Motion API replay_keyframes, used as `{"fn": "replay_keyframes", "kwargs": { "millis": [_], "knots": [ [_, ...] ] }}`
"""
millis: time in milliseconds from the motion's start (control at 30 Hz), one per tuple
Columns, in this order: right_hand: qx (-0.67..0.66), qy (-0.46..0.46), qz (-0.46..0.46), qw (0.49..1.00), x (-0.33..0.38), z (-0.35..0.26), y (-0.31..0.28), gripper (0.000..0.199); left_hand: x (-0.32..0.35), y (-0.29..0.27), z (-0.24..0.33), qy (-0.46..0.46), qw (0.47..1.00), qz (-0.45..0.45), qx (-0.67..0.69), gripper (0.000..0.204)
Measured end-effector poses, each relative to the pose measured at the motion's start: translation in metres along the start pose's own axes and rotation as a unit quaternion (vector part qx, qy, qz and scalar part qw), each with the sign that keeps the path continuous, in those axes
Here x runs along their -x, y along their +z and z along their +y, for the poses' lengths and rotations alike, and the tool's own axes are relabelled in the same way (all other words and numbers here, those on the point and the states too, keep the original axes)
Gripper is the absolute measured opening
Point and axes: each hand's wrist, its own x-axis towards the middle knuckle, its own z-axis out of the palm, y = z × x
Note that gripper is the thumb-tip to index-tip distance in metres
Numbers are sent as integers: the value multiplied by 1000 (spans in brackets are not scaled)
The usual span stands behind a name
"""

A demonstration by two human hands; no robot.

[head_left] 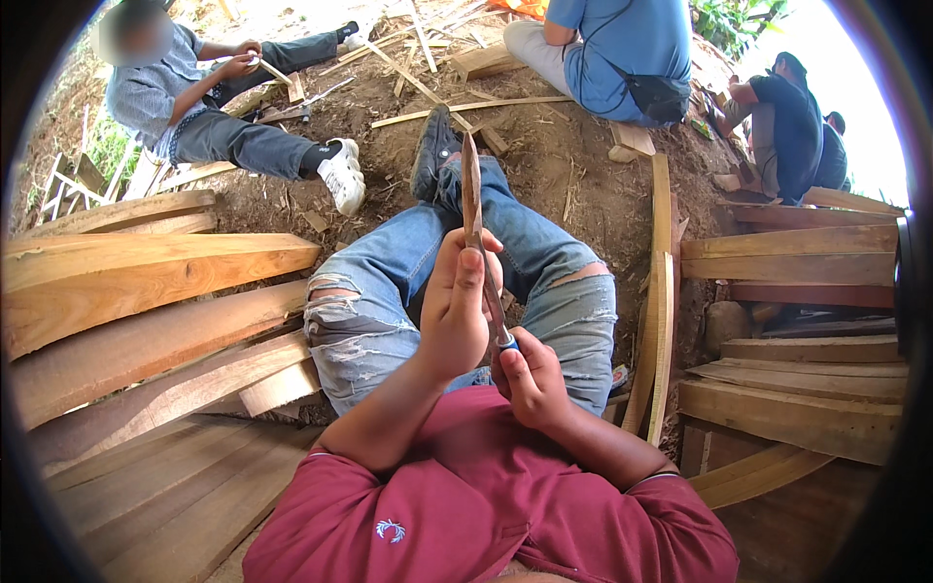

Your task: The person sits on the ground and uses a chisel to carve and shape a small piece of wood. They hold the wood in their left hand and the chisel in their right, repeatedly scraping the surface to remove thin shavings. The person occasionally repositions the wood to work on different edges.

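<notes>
My left hand (455,311) is closed on a slim, pointed brown piece of wood (471,185), which stands upright in front of me with its tip up. The left thumb presses along its lower part. My right hand (533,379) is wrapped round the handle of a knife. Just above the right fingers a blue and silver collar shows, and the knife's narrow dark blade (496,309) runs up beside my left palm. The upper part of the blade meets or overlaps the wood, so where one ends is hard to tell. Both hands are held over my lap.
Stacked wooden planks (155,282) lie at my left, with more planks (797,408) at my right. Long strips (661,291) lie by my right knee. A seated person (185,107) holds a stick at far left; others sit ahead and at far right. Wood scraps litter the soil.
</notes>
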Motion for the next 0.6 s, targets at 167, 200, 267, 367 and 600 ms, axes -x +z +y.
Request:
{"fn": "replay_keyframes", "kwargs": {
  "millis": [167, 200, 267, 367, 600],
  "knots": [
    [-148, 60, -38, 986, 1, -10, 4, 38, -1, -4, -2, 9, 1000, 2, -22, 34],
    [-163, 62, -45, 984, 1, -12, 5, 39, -1, -6, -1, 22, 999, -5, -35, 34],
    [-165, 61, -54, 983, 1, -13, 5, 41, -3, -10, -1, 53, 996, -22, -66, 33],
    [-181, 61, -77, 978, 0, -15, 5, 46, -6, -21, 5, 75, 991, -61, -95, 32],
    [-213, 112, -114, 964, 2, -24, -6, 41, -1, -27, 16, 0, 996, -87, -18, 39]
  ]
}}
